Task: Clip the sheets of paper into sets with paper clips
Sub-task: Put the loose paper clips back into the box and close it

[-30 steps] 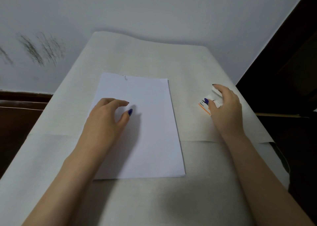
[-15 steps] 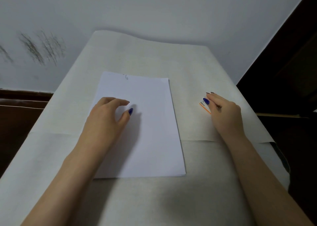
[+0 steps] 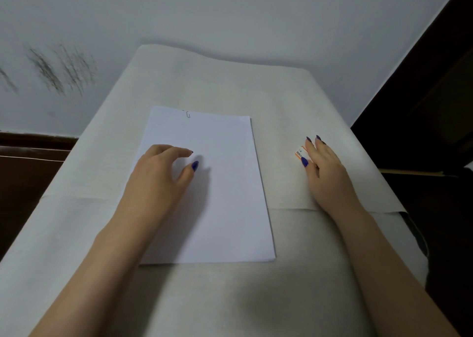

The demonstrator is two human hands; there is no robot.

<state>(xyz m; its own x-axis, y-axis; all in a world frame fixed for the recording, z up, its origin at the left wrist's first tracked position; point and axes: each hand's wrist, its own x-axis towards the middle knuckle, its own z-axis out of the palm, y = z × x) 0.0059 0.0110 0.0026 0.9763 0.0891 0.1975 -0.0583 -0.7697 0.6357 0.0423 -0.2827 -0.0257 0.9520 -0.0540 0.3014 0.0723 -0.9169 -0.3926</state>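
A stack of white sheets [image 3: 227, 198] lies in the middle of the table, its edges slightly fanned at the right. A small metal paper clip [image 3: 188, 114] sits on its far edge. My left hand [image 3: 158, 180] rests on the left part of the stack with fingers curled and fingertips on the paper, holding nothing. At the right, my right hand [image 3: 326, 175] lies over a small white and orange paper clip box [image 3: 298, 154]. Its fingers stretch across the top and the thumb presses the near side. Most of the box is hidden under the hand.
The table is covered with a pale cloth or paper sheet [image 3: 217, 80], with a fold line across its middle. A white wall with dark scuff marks [image 3: 58, 73] stands behind. Dark furniture [image 3: 430, 121] borders the right edge.
My right hand has flattened down over the box, which showed an open white flap a second ago and is now mostly covered. The left hand and the stack have stayed put.
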